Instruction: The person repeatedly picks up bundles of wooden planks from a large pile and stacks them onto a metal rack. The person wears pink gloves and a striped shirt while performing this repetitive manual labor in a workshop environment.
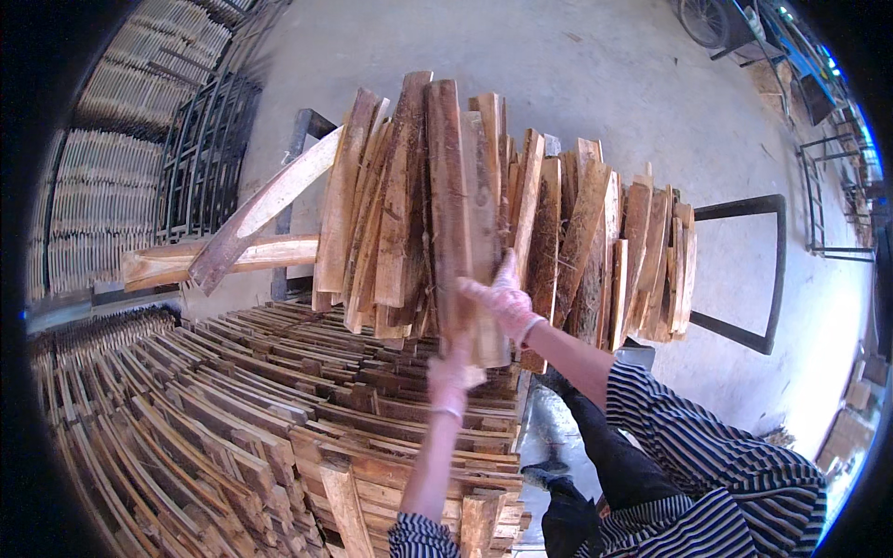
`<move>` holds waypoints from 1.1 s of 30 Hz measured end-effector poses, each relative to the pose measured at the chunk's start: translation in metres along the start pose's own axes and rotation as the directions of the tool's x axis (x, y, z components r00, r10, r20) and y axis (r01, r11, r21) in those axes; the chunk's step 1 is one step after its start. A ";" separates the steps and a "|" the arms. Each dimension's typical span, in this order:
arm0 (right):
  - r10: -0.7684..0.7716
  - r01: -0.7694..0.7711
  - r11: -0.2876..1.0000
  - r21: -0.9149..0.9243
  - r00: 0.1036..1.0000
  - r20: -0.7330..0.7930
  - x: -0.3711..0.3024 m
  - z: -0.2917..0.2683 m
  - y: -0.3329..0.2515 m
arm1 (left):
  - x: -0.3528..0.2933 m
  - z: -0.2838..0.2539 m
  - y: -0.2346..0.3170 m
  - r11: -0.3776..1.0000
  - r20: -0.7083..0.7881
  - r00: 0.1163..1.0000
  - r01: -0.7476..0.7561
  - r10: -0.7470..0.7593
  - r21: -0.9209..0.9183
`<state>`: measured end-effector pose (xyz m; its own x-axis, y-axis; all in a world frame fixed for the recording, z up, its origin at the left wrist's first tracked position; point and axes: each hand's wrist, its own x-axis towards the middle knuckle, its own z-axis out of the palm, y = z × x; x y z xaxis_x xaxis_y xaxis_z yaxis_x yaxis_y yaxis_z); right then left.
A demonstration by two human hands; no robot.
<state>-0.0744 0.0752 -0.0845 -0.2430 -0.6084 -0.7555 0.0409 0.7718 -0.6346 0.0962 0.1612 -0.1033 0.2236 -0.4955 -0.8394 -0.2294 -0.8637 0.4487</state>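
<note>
A row of rough wooden boards (581, 219), many with bark edges, stands packed together in front of me. My left hand (451, 377), in a pale pink glove and blurred by motion, is closed at the near end of a reddish-brown board (450, 186). Higher up, my right hand (507, 302), gloved the same way, grips a lighter board (486, 237) beside it. Its thumb lies across toward the reddish-brown board and its fingers are along the right side. The lighter board is smeared by motion too. Undersides of both boards are hidden.
Layered wooden strips (205, 409) fill the lower left, below the row. Two boards (270, 209) stick out left of it. A black metal frame (777, 270) extends to the right over the concrete floor (595, 56). Stacked slats (102, 186) and dark racks stand far left.
</note>
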 end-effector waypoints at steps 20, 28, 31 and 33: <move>-0.084 0.110 0.994 -0.024 0.870 0.487 -0.084 -0.162 0.031 | -0.114 0.041 0.030 0.941 0.488 0.867 0.078 0.099 -0.330; 0.079 -0.009 0.990 -0.141 0.861 0.502 -0.220 -0.212 0.040 | -0.229 0.065 -0.017 0.785 0.431 0.901 0.243 0.034 -0.570; -0.022 0.018 1.000 0.012 0.818 0.574 -0.267 -0.218 0.064 | -0.258 0.046 -0.041 0.879 0.375 0.922 0.102 0.092 -0.466; -0.174 0.270 0.959 -0.086 0.802 0.571 -0.290 -0.223 0.071 | -0.278 0.039 -0.060 0.874 0.358 0.912 0.000 0.200 -0.486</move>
<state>-0.2168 0.3474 0.1254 0.3516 -0.7282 -0.5883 -0.1094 0.5922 -0.7983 0.0112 0.3548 0.0914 -0.1812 -0.5913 -0.7858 0.2600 -0.7994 0.5416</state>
